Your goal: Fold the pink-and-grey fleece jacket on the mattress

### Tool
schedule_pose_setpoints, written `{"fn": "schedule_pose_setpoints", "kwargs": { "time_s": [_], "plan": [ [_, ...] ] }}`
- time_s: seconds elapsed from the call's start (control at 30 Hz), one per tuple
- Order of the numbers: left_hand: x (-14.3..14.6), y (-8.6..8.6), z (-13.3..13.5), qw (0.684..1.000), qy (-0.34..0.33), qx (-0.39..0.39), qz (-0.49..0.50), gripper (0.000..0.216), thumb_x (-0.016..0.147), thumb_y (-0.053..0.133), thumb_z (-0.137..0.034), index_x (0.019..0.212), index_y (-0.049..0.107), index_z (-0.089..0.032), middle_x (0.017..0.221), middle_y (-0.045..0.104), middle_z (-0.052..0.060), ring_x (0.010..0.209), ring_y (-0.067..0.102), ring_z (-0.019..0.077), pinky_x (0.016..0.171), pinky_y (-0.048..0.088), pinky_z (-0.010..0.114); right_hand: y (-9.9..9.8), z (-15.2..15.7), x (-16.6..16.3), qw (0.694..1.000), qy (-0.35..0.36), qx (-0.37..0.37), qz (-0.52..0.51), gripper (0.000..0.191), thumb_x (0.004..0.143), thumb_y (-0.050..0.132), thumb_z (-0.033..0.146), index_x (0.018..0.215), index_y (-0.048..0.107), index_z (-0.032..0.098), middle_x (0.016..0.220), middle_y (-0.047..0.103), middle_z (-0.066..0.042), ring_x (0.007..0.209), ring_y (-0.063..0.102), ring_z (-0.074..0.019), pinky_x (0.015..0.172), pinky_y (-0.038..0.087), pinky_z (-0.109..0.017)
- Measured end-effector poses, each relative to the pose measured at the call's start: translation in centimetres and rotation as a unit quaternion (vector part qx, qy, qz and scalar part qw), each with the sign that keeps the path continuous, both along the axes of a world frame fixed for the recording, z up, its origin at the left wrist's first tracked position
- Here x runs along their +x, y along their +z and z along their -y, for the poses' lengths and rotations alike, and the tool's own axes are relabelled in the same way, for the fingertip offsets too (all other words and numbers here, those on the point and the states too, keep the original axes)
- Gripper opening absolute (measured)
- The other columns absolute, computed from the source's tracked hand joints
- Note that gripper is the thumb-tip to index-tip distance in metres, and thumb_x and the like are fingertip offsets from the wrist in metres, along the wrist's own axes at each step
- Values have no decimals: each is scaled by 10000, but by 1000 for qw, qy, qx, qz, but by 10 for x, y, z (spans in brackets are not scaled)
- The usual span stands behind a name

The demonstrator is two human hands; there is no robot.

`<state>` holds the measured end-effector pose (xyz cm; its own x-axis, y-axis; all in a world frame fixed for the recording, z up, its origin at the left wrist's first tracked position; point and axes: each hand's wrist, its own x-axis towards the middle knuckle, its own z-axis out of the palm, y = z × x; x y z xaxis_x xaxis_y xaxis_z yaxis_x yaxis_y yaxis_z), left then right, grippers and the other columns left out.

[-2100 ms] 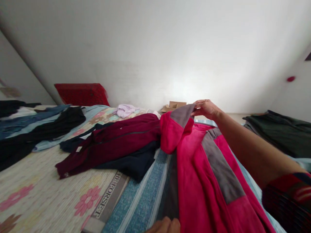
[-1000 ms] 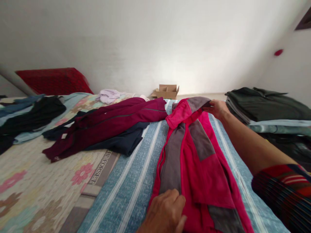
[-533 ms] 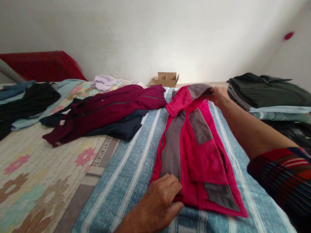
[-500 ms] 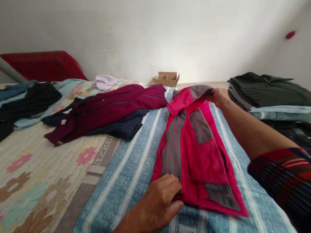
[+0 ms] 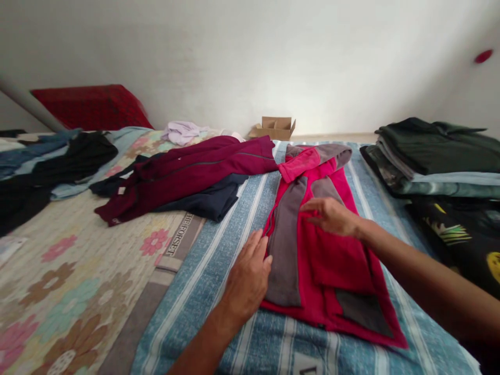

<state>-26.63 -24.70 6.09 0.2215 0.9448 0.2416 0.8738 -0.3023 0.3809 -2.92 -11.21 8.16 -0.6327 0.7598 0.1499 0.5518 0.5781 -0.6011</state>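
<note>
A pink and grey jacket (image 5: 285, 245) lies lengthwise on the blue striped sheet, its sleeves folded in and its grey collar at the far end. My left hand (image 5: 250, 271) rests along the jacket's left edge with fingers stretched out and nothing gripped. Over the middle of the jacket is my right hand (image 5: 332, 216), its fingers extended to the left and apart from the thumb, holding nothing. Whether its fingertips touch the cloth is hard to tell.
Left of the jacket lie a maroon zip top (image 5: 195, 169) and dark navy clothing (image 5: 219, 200). Folded clothes (image 5: 441, 148) are stacked on the right, near a black printed garment (image 5: 449, 229). Behind are a cardboard box (image 5: 275, 127) and lilac cloth (image 5: 182, 133).
My right hand has let go of the jacket's collar end and moved down over its middle. My left hand has slid from the hem up along the left edge. The view has shifted slightly.
</note>
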Motion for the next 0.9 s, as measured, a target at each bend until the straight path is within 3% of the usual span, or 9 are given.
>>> {"fn": "schedule_pose_setpoints", "kwargs": {
  "time_s": [0.07,0.17,0.3,0.43,0.73,0.9],
  "plan": [
    [9,-1,-7,998,-17,-43,-34,445,917,336,-238,1329,397,-81,1449,336,160,1358,267,235,1097,294,414,-3,31,-14,993,87,48,60,268,799,485,105,1004,637,189,975,614,-62,844,569,-163,744,434,-268],
    [17,-2,-11,992,-31,-92,-77,509,916,341,-271,1393,301,-97,1493,249,148,1384,190,245,1101,252,454,-6,55,-24,977,109,123,140,289,854,393,75,1006,624,162,971,576,-102,880,534,-192,754,435,-304],
    [18,-7,-8,985,-30,-124,-113,563,914,349,-307,1429,227,-115,1517,183,126,1399,120,235,1111,205,461,-13,59,-26,960,110,191,171,270,894,378,110,1029,609,142,1009,541,-126,967,486,-225,821,422,-346],
    [16,-11,-5,982,-29,-137,-126,598,911,352,-342,1447,182,-135,1525,155,106,1404,86,230,1112,189,462,-21,56,-29,952,126,210,183,246,924,368,159,984,606,136,990,536,-121,983,466,-226,827,410,-349],
    [17,-6,-6,971,-37,-172,-164,646,869,410,-401,1432,247,-129,1516,184,111,1400,110,257,1110,188,487,-22,56,-27,946,139,235,177,258,941,348,188,846,586,159,856,562,-67,846,481,-185,771,393,-309],
    [14,10,-9,977,-40,-152,-142,546,855,448,-374,1343,399,-134,1457,337,134,1358,267,256,1091,247,478,-30,57,-28,953,123,218,171,239,933,360,188,842,580,169,837,573,-55,828,500,-177,766,397,-300]
  ]
}}
